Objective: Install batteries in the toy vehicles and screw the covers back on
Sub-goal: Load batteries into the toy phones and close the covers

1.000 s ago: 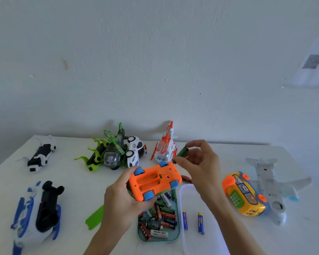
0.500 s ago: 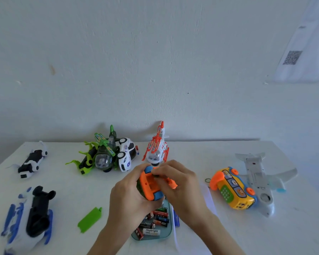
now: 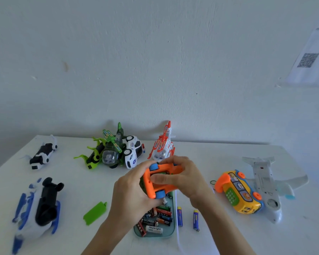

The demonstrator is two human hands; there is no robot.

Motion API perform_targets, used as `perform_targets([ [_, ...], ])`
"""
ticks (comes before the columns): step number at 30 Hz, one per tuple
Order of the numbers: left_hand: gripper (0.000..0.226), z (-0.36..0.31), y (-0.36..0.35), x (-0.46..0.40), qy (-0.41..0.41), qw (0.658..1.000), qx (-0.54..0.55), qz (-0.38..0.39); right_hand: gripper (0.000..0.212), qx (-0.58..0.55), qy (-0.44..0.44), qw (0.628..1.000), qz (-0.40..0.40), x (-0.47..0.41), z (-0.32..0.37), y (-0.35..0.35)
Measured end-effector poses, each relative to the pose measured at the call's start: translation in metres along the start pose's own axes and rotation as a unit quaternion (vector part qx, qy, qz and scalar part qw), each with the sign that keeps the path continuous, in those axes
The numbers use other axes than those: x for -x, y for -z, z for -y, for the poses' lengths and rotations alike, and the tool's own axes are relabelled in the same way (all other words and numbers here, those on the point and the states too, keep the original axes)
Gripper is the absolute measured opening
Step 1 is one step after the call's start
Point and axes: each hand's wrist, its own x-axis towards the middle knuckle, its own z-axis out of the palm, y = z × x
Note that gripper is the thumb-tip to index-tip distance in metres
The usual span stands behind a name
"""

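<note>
At the near edge of the bench (image 3: 228, 242), a tray of loose batteries (image 3: 156, 220) sits just below our hands, two blue batteries (image 3: 180, 216) lying beside it on the right and the green cover (image 3: 95, 212) lying apart to the left. Above the tray we hold the orange toy car (image 3: 159, 181) belly-up in the air. Our left hand (image 3: 132, 192) cups its body from the left, fingers curled round it near the blue wheels. Our right hand (image 3: 180, 176) wraps its far end, thumb laid across the open compartment, where a green battery (image 3: 163, 173) appears to be going in. To seat it well, we judge, the flat end should meet the spring first, then the thumb should press it down until it lies level, while the left hand keeps the car steady. The cell lies directly under the right thumb, between both hands. Beyond, helicopters (image 3: 162, 147), a police car (image 3: 133, 152) and a plane (image 3: 263, 181) wait.
</note>
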Motion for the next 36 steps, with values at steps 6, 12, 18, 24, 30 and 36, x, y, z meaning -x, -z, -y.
perform_targets([
  [6, 0.084, 0.006, 0.0, 0.0, 0.006, 1.0, -0.003, 0.007, 0.039, -0.022, -0.01, 1.0, -0.001, -0.014, -0.002, -0.003],
  [12, 0.076, 0.023, 0.012, -0.001, 0.088, 0.995, 0.013, -0.049, 0.031, -0.095, 0.014, 0.995, 0.012, -0.04, -0.019, -0.004],
  [18, 0.072, 0.048, 0.028, 0.004, 0.186, 0.972, 0.103, -0.097, 0.002, 0.105, -0.019, 0.993, -0.048, -0.09, -0.066, 0.007],
  [24, 0.079, 0.056, 0.022, 0.007, 0.207, 0.969, 0.102, -0.089, 0.05, 0.514, -0.103, 0.836, 0.162, -0.112, -0.089, -0.005],
  [30, 0.08, 0.056, 0.014, 0.006, 0.209, 0.969, 0.103, -0.076, 0.036, 0.557, -0.112, 0.812, 0.134, -0.106, -0.088, -0.018],
  [36, 0.073, 0.051, 0.012, 0.006, 0.203, 0.97, 0.113, -0.069, 0.042, 0.395, -0.081, 0.913, 0.063, -0.098, -0.073, 0.002],
])
